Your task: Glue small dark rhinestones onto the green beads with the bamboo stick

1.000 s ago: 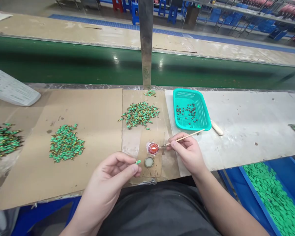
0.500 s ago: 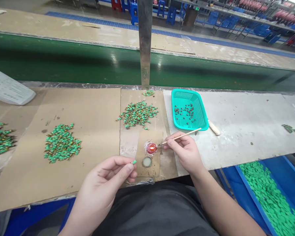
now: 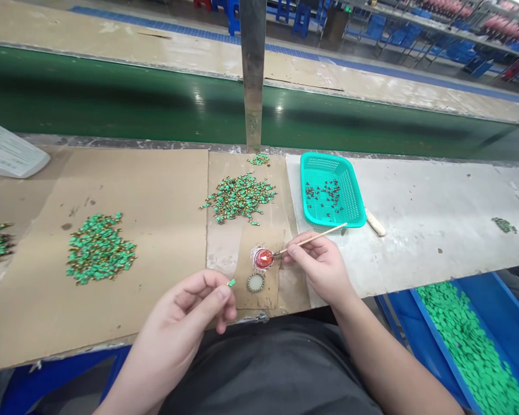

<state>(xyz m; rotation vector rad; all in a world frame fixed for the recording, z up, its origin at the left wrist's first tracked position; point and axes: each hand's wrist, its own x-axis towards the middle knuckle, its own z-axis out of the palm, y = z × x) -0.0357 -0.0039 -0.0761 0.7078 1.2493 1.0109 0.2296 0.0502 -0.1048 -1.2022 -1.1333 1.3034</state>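
Between thumb and forefinger, my left hand [image 3: 199, 311] pinches a small green piece [image 3: 230, 282], mostly hidden by the fingertips. My right hand [image 3: 318, 265] is closed around a thin wooden paintbrush [image 3: 315, 237], its dark bristle end pointing left. That tip is at a bottle cap of red paint [image 3: 263, 259], over or in the paint. Just below the red cap lies a second bottle cap [image 3: 255, 282], turned up, with a pale inside. Beyond my hands, a heap of small green and gold pieces [image 3: 240, 197] rests on cardboard.
A turquoise basket [image 3: 361, 202] holds scattered small dark pieces. Behind it on the right lies a pale stick-like object [image 3: 375, 223]. Another green heap [image 3: 100, 248] is at left. A metal post [image 3: 253, 75] rises at the table's back edge. Lower right, a blue bin [image 3: 497, 311] holds green pieces.
The brush tip has moved slightly left, from the red cap's edge onto the paint. My left hand still pinches the green piece, which looks slightly turned. The whole view has shifted a little.
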